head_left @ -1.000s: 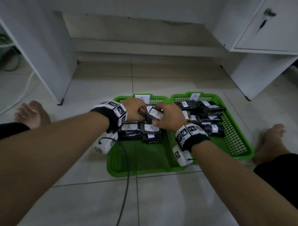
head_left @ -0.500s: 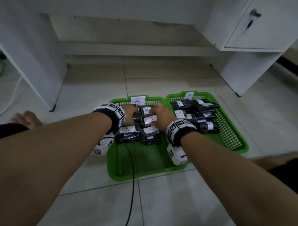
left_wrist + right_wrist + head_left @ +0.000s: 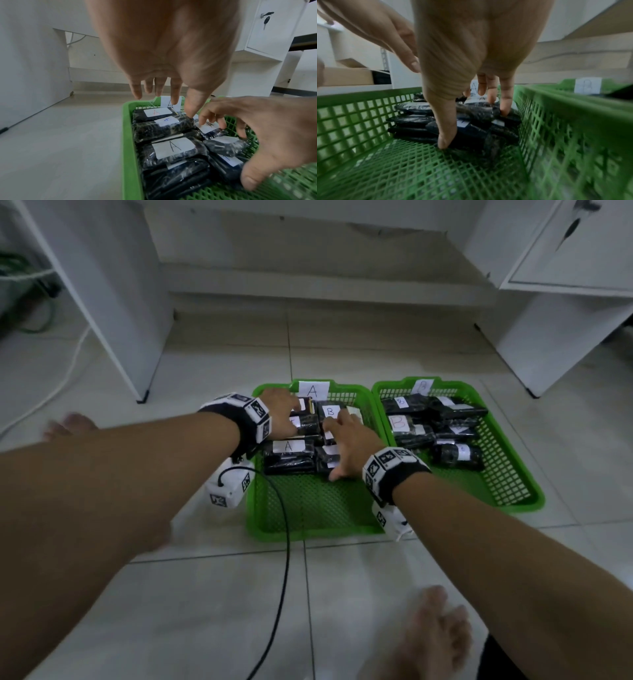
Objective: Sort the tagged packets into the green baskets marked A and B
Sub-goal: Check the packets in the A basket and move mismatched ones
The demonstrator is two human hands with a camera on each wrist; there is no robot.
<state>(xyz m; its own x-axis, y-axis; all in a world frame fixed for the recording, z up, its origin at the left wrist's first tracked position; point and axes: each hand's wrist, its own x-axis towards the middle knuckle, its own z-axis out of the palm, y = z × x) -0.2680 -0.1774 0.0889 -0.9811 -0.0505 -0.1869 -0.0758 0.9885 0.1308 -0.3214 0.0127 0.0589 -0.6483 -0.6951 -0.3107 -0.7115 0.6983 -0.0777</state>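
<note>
Basket A (image 3: 363,395): green mesh tray on the floor tiles, paper tag "A" at its far rim; black wrapped packets stacked in its far half.
Basket B (image 3: 513,460): just to the right, tagged "B"; holds packets marked B.
Stray packet (image 3: 330,412): marked "B", lying in basket A's far row, touching the right fingertips.
Left hand (image 3: 282,417): fingers straight and released, hanging over the far-left packets; it grips nothing.
Right hand (image 3: 347,446): spread flat over the right stack, fingers on the wrapping, thumb down at the near edge; pressing, not grasping.
Change: a second ago both hands held an A packet between them above basket A; now it lies in the pile and both hands are let go.
Meaning: that A packet counts as sorted. The B packet in basket A looks misplaced, probably next to move across.
</note>
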